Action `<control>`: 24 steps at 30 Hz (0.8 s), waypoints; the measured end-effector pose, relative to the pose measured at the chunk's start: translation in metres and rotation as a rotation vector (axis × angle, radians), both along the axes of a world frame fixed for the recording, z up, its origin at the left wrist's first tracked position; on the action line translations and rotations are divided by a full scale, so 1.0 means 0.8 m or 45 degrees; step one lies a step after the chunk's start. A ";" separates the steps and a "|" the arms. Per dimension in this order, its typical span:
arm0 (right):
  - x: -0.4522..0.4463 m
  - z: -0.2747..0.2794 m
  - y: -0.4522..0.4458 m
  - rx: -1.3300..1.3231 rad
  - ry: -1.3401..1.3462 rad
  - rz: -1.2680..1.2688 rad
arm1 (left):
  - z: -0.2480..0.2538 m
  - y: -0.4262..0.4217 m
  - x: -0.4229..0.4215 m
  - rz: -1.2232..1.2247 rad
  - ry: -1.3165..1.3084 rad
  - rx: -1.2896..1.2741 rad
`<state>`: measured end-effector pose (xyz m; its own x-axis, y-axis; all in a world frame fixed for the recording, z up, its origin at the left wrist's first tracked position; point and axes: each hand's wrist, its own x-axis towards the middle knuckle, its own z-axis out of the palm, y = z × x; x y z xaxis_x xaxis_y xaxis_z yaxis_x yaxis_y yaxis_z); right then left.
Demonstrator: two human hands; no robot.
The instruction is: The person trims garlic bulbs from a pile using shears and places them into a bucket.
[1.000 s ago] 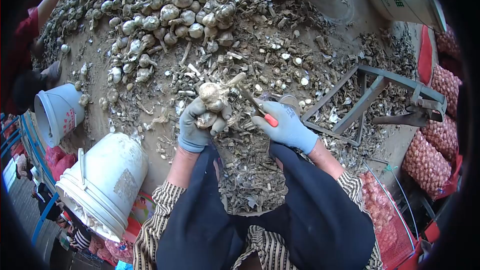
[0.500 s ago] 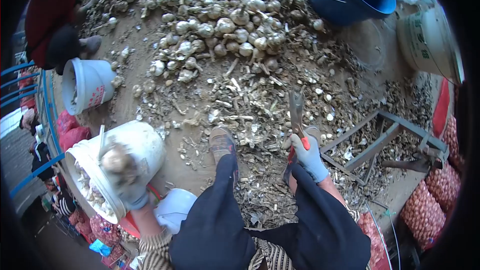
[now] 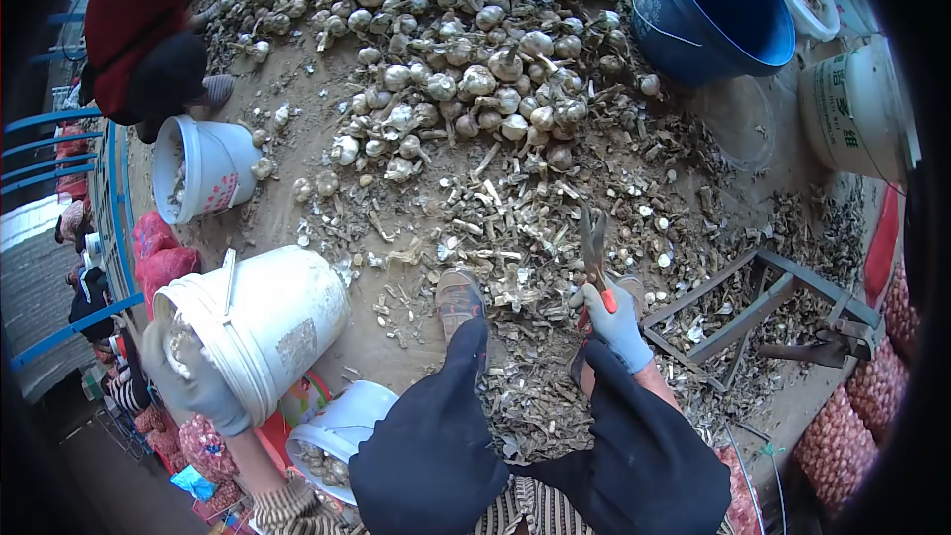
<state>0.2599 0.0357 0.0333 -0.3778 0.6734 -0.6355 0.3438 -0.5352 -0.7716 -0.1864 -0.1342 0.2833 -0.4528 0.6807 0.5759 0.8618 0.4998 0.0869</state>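
Note:
My left hand (image 3: 198, 381), in a grey glove, is at the mouth of the large white bucket (image 3: 287, 312), which lies tilted on the left. Its fingers are blurred and partly over the opening, so whether they hold anything is unclear. My right hand (image 3: 616, 325), gloved too, rests near my right knee, closed around the red-handled shears (image 3: 594, 263), whose blades point away from me. A heap of garlic bulbs (image 3: 475, 79) lies ahead, with cut stems and loose skins (image 3: 515, 258) scattered between it and my feet.
A person in red (image 3: 149, 30) crouches at the upper left beside a white bucket (image 3: 213, 173). A blue bucket (image 3: 674, 30) and a lettered bucket (image 3: 842, 109) stand upper right. The metal frame (image 3: 743, 307) lies right, near mesh sacks (image 3: 842, 446). A smaller bucket (image 3: 362, 406) is lower left.
My left hand has moved from in front of me, where it held garlic bulbs, to the large white bucket's mouth. My right hand has lowered toward my knee with the shears. The view has shifted left.

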 end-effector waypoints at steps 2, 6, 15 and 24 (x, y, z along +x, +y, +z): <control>0.001 -0.013 -0.005 0.015 0.003 0.013 | -0.040 0.095 0.034 -0.281 -0.479 -0.060; -0.002 -0.004 0.004 0.058 -0.023 0.018 | -0.214 0.315 0.075 -0.540 -1.011 -0.195; 0.020 0.004 0.002 -0.002 -0.113 -0.022 | -0.372 0.470 0.103 -0.374 -0.755 -0.816; -0.009 0.012 0.021 0.248 -0.187 0.352 | -0.341 0.241 0.183 -0.610 -3.380 0.250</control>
